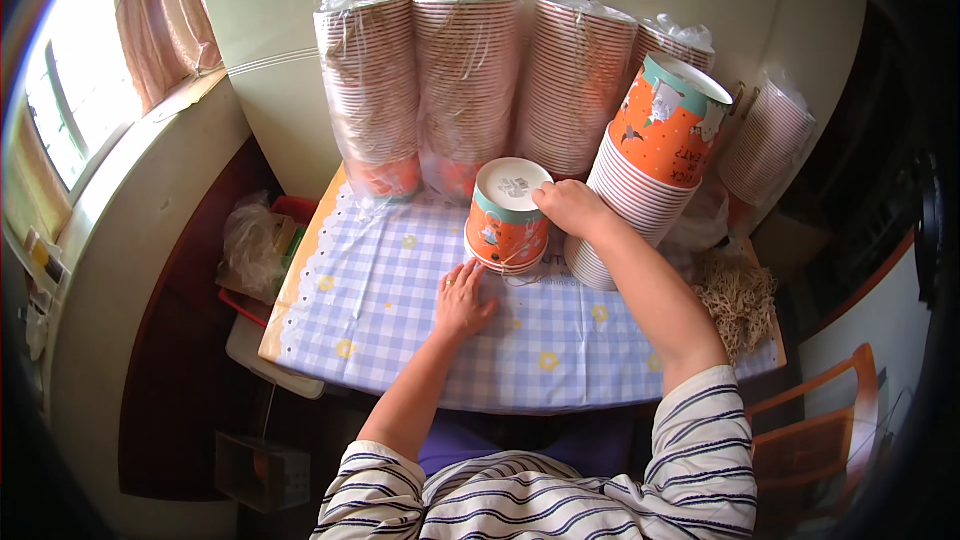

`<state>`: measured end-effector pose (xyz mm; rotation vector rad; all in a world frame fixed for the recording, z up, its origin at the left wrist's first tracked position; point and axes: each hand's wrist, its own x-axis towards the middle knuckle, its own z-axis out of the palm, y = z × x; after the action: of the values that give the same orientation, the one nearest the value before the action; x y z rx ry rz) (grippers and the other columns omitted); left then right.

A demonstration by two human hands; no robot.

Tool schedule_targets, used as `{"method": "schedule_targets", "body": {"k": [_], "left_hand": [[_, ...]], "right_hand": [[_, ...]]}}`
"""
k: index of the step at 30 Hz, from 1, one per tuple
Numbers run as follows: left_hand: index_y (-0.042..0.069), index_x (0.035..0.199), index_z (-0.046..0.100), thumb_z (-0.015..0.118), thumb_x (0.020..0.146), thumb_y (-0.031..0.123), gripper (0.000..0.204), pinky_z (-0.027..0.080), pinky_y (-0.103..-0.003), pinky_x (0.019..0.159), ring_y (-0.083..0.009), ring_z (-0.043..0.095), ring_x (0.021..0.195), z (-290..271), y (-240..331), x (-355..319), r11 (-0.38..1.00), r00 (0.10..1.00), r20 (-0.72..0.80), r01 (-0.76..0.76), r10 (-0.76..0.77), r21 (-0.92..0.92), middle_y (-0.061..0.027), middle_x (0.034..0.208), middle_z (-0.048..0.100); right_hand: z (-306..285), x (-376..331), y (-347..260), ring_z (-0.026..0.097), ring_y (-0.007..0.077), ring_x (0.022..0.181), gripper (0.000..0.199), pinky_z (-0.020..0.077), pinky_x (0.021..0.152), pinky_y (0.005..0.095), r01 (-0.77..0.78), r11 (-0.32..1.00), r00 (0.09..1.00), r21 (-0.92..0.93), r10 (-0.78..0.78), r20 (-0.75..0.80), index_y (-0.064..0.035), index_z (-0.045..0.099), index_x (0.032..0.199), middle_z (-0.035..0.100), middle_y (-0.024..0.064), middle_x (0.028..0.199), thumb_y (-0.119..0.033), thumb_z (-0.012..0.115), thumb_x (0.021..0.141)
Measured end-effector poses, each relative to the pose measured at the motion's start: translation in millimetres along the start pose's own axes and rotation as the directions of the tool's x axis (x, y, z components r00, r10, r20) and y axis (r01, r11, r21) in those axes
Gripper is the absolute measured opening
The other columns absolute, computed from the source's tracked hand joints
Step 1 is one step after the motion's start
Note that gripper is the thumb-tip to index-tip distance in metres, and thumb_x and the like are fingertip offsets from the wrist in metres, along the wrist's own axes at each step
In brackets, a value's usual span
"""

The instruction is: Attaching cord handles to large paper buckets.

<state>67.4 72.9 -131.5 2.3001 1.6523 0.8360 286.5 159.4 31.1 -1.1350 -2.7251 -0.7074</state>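
A short paper tub (506,230), orange with a teal band and a white base, stands upside down on the tablecloth, its rim layered as if a few are nested. My left hand (463,301) lies on the cloth with fingers stretched, their tips at the tub's rim. At the tub's upper right edge, my right hand (574,208) has its fingers curled closed; what they pinch is hidden. A thin beige cord (522,281) runs along the tub's lower front. Close beside my right hand leans a tall stack of upturned tubs (645,175), an orange one on top.
Several plastic-wrapped tub stacks (466,90) line the back of the checked table (400,330). A heap of beige cords (738,302) lies at the right edge. A red basket (245,308) with plastic bags stands left of the table, and a wooden chair (815,420) is at the lower right.
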Motion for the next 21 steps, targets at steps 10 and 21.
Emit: {"method": "schedule_targets", "body": {"k": [10,21], "left_hand": [[0.013,0.133,0.04,0.065,0.072,0.033,0.069,0.022,-0.043,0.108,-0.0294,0.034,0.13,0.9,-0.1,0.3,1.0,1.0,0.001,0.006,-0.006,-0.008,-0.0097,0.139,0.039],[0.013,0.13,0.044,0.067,0.071,0.032,0.066,0.023,-0.042,0.108,-0.0285,0.034,0.129,0.7,0.3,2.1,1.0,1.0,-0.012,0.003,-0.003,-0.025,-0.01,0.138,0.04]], "right_hand": [[1.2,-0.8,-3.2,0.066,0.0273,0.071,0.008,0.0543,0.061,0.0363,0.002,1.0,1.0,-0.026,-0.002,0.006,-0.0029,0.055,0.082,0.062,0.0126,0.08,-0.008,0.05,0.079],[4.1,-7.5,-9.6,0.064,0.0244,0.07,0.006,0.0522,0.062,0.0341,-0.032,0.996,0.998,-0.087,0.028,-0.054,-0.0048,0.054,0.082,0.06,0.0109,0.08,-0.008,0.051,0.079]]}}
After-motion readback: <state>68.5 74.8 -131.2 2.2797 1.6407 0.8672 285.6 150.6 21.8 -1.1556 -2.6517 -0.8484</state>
